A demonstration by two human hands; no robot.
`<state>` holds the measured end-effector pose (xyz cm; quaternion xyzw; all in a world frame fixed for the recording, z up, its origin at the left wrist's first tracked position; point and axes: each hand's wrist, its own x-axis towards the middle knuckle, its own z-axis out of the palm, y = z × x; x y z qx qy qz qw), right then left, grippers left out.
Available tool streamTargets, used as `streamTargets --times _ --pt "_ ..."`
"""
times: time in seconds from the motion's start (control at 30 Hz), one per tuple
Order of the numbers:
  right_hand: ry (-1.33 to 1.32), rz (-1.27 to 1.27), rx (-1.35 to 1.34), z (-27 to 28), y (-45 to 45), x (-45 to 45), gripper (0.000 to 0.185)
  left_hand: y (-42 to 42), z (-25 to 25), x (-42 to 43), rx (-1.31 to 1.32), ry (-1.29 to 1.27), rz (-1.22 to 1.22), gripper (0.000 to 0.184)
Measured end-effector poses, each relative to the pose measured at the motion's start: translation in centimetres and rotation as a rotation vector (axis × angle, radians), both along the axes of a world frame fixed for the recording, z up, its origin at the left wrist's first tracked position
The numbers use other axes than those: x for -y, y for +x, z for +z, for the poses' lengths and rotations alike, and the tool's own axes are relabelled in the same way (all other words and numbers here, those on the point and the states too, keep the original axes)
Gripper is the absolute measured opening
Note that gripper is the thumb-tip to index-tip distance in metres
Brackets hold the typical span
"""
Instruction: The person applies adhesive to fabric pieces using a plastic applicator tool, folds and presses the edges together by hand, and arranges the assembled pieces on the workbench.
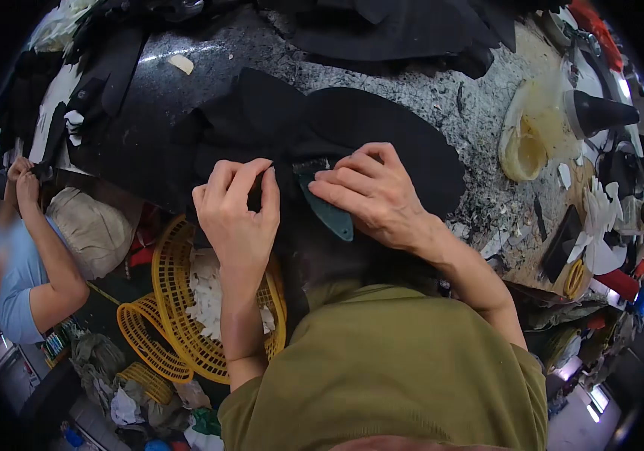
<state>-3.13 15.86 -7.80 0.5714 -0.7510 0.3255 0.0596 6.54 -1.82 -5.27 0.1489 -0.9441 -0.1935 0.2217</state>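
Note:
My right hand (371,188) is closed around a brush (329,214) with a flat teal handle. The handle points down toward my body, and its bristle end lies against dark material. Close on its left, my left hand (238,201) pinches thumb and forefinger together at the edge of a black piece of material (262,113); the exact grip is hard to see against the black. Another large rounded black piece (397,128) spreads out beyond my right hand on the worktable (480,105).
An open tub of yellowish glue (523,154) stands at right beside a dark cone-shaped object (600,114). More black sheets (405,34) lie at the back. Yellow baskets (175,301), one holding white scraps, sit below left. A person in a blue shirt (25,278) works at far left.

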Motion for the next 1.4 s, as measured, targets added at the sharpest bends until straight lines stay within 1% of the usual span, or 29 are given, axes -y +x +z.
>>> streamTargets --times 0.1,0.17,0.27,0.37,0.4,0.47,0.53,0.57,0.6,0.67,0.73,0.77,0.8,0.83,0.87,0.9,0.93,0.97,1.0,1.03,1.1,1.13,1.17,1.2,1.23,1.3,1.33,1.37,1.4 --pt "0.014 0.065 0.029 0.2 -1.2 0.1 0.04 0.7 0.2 -0.5 0.009 0.156 0.057 0.013" --pt "0.09 0.273 0.097 1.1 -2.0 0.0 0.027 1.1 0.1 -0.9 0.014 0.247 0.086 0.014" --pt "0.129 0.402 0.21 1.7 -2.8 -0.5 0.022 1.5 -0.2 -1.6 -0.016 0.319 0.147 0.013" --pt "0.235 0.381 0.319 2.7 -3.6 -0.4 0.028 1.6 -0.8 -2.0 -0.088 0.393 0.18 0.012" --pt "0.173 0.302 0.265 2.3 -3.3 -0.2 0.023 1.5 -1.0 -2.0 -0.121 0.404 0.153 0.011" --pt "0.143 0.227 0.218 2.5 -3.0 -0.3 0.022 1.2 -0.6 -2.2 -0.158 0.405 0.114 0.012" --pt "0.058 0.077 0.173 3.1 -2.6 -1.5 0.022 0.6 0.2 -2.6 -0.038 0.363 0.148 0.014" --pt "-0.002 0.005 0.169 3.6 -2.6 -3.0 0.022 0.5 0.1 -2.4 -0.012 0.282 0.147 0.013" --pt "-0.045 -0.079 0.197 4.2 -2.7 -5.2 0.017 0.3 0.3 -2.4 -0.018 0.3 0.148 0.012" --pt "-0.149 -0.432 0.326 5.1 -2.0 -10.1 0.01 -0.4 1.0 -2.8 -0.091 0.334 0.085 0.008" --pt "-0.3 -0.728 0.319 5.2 -1.8 -15.2 0.011 -0.7 0.6 -2.6 -0.149 0.325 0.014 0.009" --pt "-0.41 -0.878 0.315 5.1 -1.6 -18.0 0.013 -0.8 1.0 -2.5 -0.092 0.25 0.011 0.01" --pt "-0.443 -1.054 0.247 4.4 -1.8 -21.3 0.014 -0.7 0.4 -1.9 -0.103 0.381 -0.039 0.011" --pt "-0.457 -1.118 0.199 4.8 -2.0 -23.2 0.013 -0.6 -0.2 -0.7 -0.076 0.531 -0.146 0.009" --pt "-0.473 -1.177 0.158 5.3 -2.1 -24.4 0.013 -0.3 -1.3 0.6 -0.012 0.83 -0.064 0.007" --pt "-0.336 -1.178 0.035 6.3 -2.3 -24.6 0.013 -0.7 -1.2 1.1 0.017 1.173 -0.12 0.008" --pt "-0.28 -1.105 0.005 6.7 -2.7 -24.6 0.012 -1.6 -0.6 1.6 0.101 1.473 -0.229 0.009" --pt "-0.18 -1.05 -0.114 5.8 -3.6 -24.6 0.012 -2.4 0.2 1.8 0.194 1.762 -0.324 0.01" --pt "-0.184 -0.938 -0.2 5.3 -4.7 -23.7 0.011 -2.9 0.8 1.7 0.21 1.753 -0.342 0.01" --pt "-0.054 -0.92 -0.232 5.2 -5.5 -23.0 0.013 -3.3 1.5 1.7 0.27 1.778 -0.284 0.01" --pt "0.006 -0.838 -0.141 4.5 -6.1 -22.0 0.01 -3.8 2.1 1.6 0.331 1.79 -0.209 0.01" --pt "-0.061 -0.833 -0.114 4.6 -6.0 -22.4 0.009 -4.2 2.0 1.5 0.266 1.638 -0.164 0.01" --pt "-0.138 -0.915 -0.156 4.3 -5.7 -23.0 0.009 -4.4 1.9 1.5 0.197 1.486 -0.113 0.01" --pt "-0.216 -0.991 -0.191 4.1 -5.2 -23.6 0.01 -4.5 1.8 1.6 0.187 1.475 -0.09 0.01" --pt "-0.27 -1.018 -0.236 3.8 -4.9 -24.0 0.009 -4.6 1.7 1.8 0.276 1.44 -0.08 0.011" --pt "-0.192 -1.135 -0.236 1.9 -3.3 -24.6 0.009 -4.9 2.6 1.8 0.383 1.411 -0.066 0.013" --pt "-0.214 -1.167 -0.151 1.1 -2.3 -24.5 0.009 -5.3 3.3 0.9 0.404 1.417 -0.065 0.014" --pt "-0.233 -1.295 0.035 0.2 -1.4 -24.3 0.011 -5.3 3.7 0.2 0.385 1.416 -0.027 0.015" --pt "-0.502 -1.245 0.201 0.4 -1.4 -22.5 0.014 -5.1 3.8 0.1 0.368 1.415 0.009 0.015"
